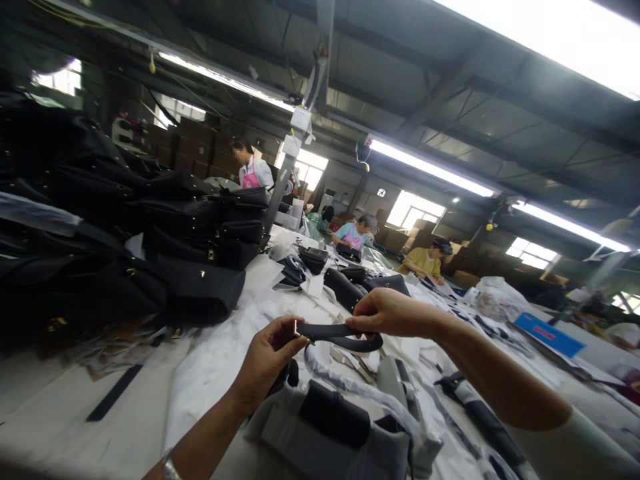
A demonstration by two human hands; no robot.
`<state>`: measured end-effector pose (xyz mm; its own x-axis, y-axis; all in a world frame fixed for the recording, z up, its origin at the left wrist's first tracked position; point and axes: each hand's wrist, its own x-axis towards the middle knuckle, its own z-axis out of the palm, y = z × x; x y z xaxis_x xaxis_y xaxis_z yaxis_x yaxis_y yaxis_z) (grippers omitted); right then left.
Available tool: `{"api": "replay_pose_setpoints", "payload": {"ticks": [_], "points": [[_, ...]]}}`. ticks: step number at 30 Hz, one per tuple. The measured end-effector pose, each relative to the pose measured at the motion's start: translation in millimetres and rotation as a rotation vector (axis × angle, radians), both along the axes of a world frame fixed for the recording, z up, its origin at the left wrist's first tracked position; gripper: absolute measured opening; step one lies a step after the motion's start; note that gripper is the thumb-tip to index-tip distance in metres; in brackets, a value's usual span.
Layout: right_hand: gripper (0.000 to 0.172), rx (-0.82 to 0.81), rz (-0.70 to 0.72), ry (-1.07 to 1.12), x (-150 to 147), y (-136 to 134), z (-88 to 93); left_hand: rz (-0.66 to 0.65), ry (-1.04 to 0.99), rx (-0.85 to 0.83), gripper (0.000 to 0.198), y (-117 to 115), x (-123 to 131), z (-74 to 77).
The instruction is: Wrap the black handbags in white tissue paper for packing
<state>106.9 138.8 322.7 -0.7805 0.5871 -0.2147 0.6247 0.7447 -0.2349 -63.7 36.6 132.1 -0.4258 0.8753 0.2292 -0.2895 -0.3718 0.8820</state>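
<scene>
A black strap (pixel 325 331) with a gold-coloured buckle (pixel 297 329) stretches between my two hands, with a loop of it hanging below. My left hand (pixel 267 357) pinches the buckle end between thumb and fingers. Farther along, my right hand (pixel 383 312) grips the strap from above, fingers closed. Right below them a handbag (pixel 335 413) sits on the table, partly covered in pale wrapping, its black front flap showing. From the bag rises a handle (pixel 350 381) wrapped in clear plastic. My left forearm hides part of the bag's left side.
Black handbags (pixel 200 280) are piled high at the left. A loose black strip (pixel 115 393) lies on the table (pixel 135 433). White paper, plastic and more bags spread farther back. A blue box (pixel 549 335) is at the right. Several people work beyond, near a metal post (pixel 281 180).
</scene>
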Motion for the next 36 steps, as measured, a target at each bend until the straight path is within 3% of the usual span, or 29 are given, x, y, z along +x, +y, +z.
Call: {"api": "replay_pose_setpoints", "payload": {"ticks": [7, 12, 16, 19, 21, 23, 25, 27, 29, 32, 36], "points": [[0.038, -0.103, 0.088, 0.097, -18, -11, -3.6, -0.039, 0.094, 0.014, 0.039, 0, -3, -3.8], [0.046, -0.108, 0.119, 0.160, -23, -8, -5.8, 0.087, 0.292, 0.079, 0.031, -8, -7, 2.2], [0.039, 0.047, 0.195, 0.035, -31, -17, -18.0, 0.117, 0.417, 0.104, 0.029, -11, -2, 10.3], [0.032, 0.345, 0.253, 0.163, -34, -28, -28.7, 0.122, 0.338, 0.044, 0.035, -10, -3, 10.3], [0.050, 0.470, 0.285, 0.317, -32, -33, -35.8, 0.115, 0.242, -0.010, 0.042, -10, -8, 7.5], [0.074, 0.330, 0.281, 0.441, -29, -33, -44.4, 0.106, 0.174, -0.036, 0.046, -10, -13, 4.1], [0.094, -0.047, 0.177, 0.571, -25, -30, -55.6, 0.105, 0.132, -0.046, 0.046, -11, -16, 1.0], [0.104, -0.455, 0.009, 0.751, -24, -28, -69.1, 0.108, 0.090, -0.044, 0.044, -12, -17, -1.8], [0.102, -0.743, -0.115, 0.912, -23, -28, -83.7, 0.097, 0.027, -0.024, 0.042, -11, -16, -5.0], [0.094, -0.946, -0.152, 0.955, -21, -33, -103.4, 0.067, -0.088, 0.020, 0.042, -8, -14, -10.1], [0.090, -1.117, -0.045, 0.910, -16, -36, -117.7, 0.039, -0.278, 0.048, 0.043, -4, -11, -13.7]]}}
